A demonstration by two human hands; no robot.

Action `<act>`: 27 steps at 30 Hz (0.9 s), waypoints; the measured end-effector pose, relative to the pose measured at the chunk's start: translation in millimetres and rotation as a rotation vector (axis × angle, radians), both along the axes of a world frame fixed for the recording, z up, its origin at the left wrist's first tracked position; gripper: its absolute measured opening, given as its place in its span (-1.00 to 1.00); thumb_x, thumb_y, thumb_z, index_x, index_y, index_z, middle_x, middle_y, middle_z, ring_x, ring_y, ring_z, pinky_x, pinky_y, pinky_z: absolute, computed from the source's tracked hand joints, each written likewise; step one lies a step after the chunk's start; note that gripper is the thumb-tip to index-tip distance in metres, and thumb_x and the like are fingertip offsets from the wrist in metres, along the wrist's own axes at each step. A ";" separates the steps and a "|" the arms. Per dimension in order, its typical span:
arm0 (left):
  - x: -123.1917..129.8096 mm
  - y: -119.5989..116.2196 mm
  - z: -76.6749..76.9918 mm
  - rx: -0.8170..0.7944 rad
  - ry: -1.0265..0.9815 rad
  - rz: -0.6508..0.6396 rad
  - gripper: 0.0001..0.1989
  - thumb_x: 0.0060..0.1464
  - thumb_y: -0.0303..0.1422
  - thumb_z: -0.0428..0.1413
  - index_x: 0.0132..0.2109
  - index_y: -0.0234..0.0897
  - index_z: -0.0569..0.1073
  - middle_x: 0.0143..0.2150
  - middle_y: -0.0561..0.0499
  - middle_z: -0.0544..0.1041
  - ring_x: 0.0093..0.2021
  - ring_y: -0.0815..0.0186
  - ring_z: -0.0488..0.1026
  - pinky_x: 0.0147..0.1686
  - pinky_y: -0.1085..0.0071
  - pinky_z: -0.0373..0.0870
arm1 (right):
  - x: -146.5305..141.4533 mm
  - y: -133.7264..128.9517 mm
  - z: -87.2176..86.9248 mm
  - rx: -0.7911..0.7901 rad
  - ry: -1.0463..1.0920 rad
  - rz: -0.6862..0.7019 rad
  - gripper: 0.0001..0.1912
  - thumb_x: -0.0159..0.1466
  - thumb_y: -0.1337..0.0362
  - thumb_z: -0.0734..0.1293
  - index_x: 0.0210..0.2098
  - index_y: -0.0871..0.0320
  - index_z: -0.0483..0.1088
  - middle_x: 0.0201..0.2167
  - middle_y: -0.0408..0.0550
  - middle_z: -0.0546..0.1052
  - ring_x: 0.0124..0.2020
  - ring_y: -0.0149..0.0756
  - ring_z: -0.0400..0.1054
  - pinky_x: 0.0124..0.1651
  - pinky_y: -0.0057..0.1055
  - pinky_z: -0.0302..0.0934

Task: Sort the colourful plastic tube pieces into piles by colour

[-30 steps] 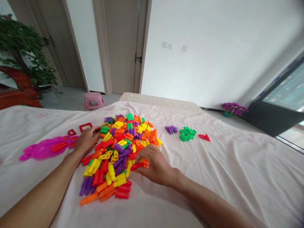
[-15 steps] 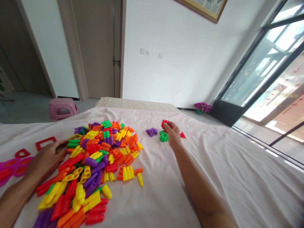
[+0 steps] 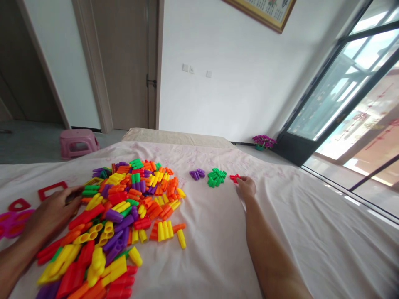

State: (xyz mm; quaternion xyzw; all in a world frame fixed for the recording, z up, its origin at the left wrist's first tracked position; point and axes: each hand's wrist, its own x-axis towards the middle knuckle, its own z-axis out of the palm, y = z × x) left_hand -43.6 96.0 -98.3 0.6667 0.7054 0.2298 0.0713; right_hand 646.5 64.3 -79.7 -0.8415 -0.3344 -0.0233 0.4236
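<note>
Plastic building blocks (image 3: 117, 197) of many colours lie in one big heap (image 3: 116, 178) on a pale flowered cloth (image 3: 212, 249); far to the left of the heap is a magenta plastic toy (image 3: 11, 224), partly cut off; nearer the heap are a small red ring (image 3: 26, 204) and a red square frame (image 3: 51, 185); the left hand (image 3: 54, 209) is at the heap's left edge, fingers curled, maybe to stop blocks spreading; I cannot tell if it holds one; to the right of the heap are purple blocks (image 3: 197, 174), then green blocks (image 3: 217, 177); each bunch is one colour, so that looks like why they sit apart; farthest right of the heap are red blocks (image 3: 234, 178); the right hand (image 3: 247, 187) pinches their right end, perhaps to keep them in line with the other bunches.
</note>
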 end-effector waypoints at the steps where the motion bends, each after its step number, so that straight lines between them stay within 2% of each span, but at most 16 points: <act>1: 0.1 -0.1 0.2 -0.008 -0.013 -0.003 -0.44 0.17 -0.03 -0.08 0.17 -0.22 0.45 0.08 -0.18 0.57 0.04 0.03 0.51 -0.03 0.21 0.43 | -0.5 0.2 -1.5 -0.014 -0.003 -0.008 -0.66 0.02 0.10 0.38 -0.29 0.16 0.60 -0.36 0.07 0.62 -0.32 -0.09 0.45 -0.28 -0.27 0.27; 6: 2.6 -2.1 4.6 -0.042 -0.061 -0.009 -0.40 0.19 0.03 -0.11 0.19 -0.22 0.42 0.09 -0.17 0.55 0.04 0.04 0.51 -0.04 0.24 0.43 | -5.5 -0.3 -3.4 -0.037 -0.027 -0.046 -0.65 0.05 0.11 0.38 -0.23 0.16 0.57 -0.29 0.11 0.61 -0.27 -0.10 0.43 -0.24 -0.29 0.26; 11: 6.4 -6.8 11.0 -0.042 -0.056 0.000 -0.40 0.21 0.01 -0.11 0.21 -0.26 0.42 0.10 -0.19 0.53 0.04 0.05 0.50 -0.03 0.25 0.40 | -19.8 0.8 6.9 0.014 -0.097 -0.052 -0.65 0.15 0.14 0.31 -0.13 0.16 0.51 -0.16 0.11 0.57 -0.16 -0.10 0.41 -0.10 -0.25 0.24; 14: 10.5 -11.4 15.5 -0.033 -0.076 0.002 -0.42 0.22 -0.04 -0.08 0.22 -0.28 0.41 0.10 -0.19 0.53 0.04 0.08 0.49 -0.04 0.29 0.39 | -46.0 9.2 20.5 0.154 -0.198 0.073 -0.69 0.20 0.16 0.27 -0.15 0.15 0.50 -0.20 0.05 0.56 -0.24 -0.18 0.40 -0.07 -0.26 0.24; 17: 14.0 -13.9 18.3 0.002 -0.086 -0.005 -0.45 0.23 -0.10 -0.08 0.19 -0.34 0.45 0.10 -0.20 0.53 0.05 0.11 0.48 -0.03 0.32 0.37 | -99.0 15.0 39.5 0.274 -0.225 0.401 -0.72 0.22 0.11 0.30 -0.21 0.16 0.51 -0.29 0.01 0.56 -0.36 -0.24 0.37 -0.17 -0.29 0.27; 19: 15.0 -14.1 18.1 0.014 -0.078 0.024 -0.47 0.23 -0.11 -0.08 0.18 -0.30 0.46 0.10 -0.18 0.54 0.05 0.12 0.48 -0.02 0.32 0.36 | -148.1 8.1 53.9 0.274 -0.194 0.721 -0.74 0.24 0.09 0.34 -0.25 0.14 0.53 -0.34 -0.01 0.56 -0.38 -0.25 0.38 -0.25 -0.32 0.27; 23: 14.8 -13.4 16.0 0.051 -0.067 0.033 -0.49 0.21 -0.13 -0.05 0.17 -0.27 0.47 0.09 -0.16 0.54 0.04 0.13 0.49 -0.04 0.33 0.37 | -249.8 -35.0 74.8 0.152 -0.217 1.418 -0.80 0.34 0.14 0.32 -0.28 0.09 0.54 -0.36 -0.05 0.57 -0.38 -0.30 0.39 -0.28 -0.37 0.26; 25: 14.7 -12.9 15.1 0.063 -0.070 0.037 -0.51 0.21 -0.15 -0.05 0.16 -0.26 0.49 0.07 -0.15 0.55 0.03 0.13 0.49 -0.04 0.33 0.38 | -288.6 -60.6 75.1 0.080 -0.194 1.725 -0.78 0.39 0.17 0.29 -0.25 0.09 0.54 -0.35 -0.04 0.59 -0.32 -0.30 0.43 -0.22 -0.36 0.28; 27: 14.8 -12.5 14.8 0.067 -0.074 0.050 -0.53 0.20 -0.16 -0.04 0.15 -0.25 0.50 0.06 -0.15 0.56 0.02 0.13 0.50 -0.04 0.32 0.38 | -315.2 -81.6 68.6 0.066 -0.221 1.929 -0.76 0.42 0.19 0.25 -0.20 0.12 0.53 -0.28 0.00 0.61 -0.24 -0.29 0.44 -0.15 -0.35 0.28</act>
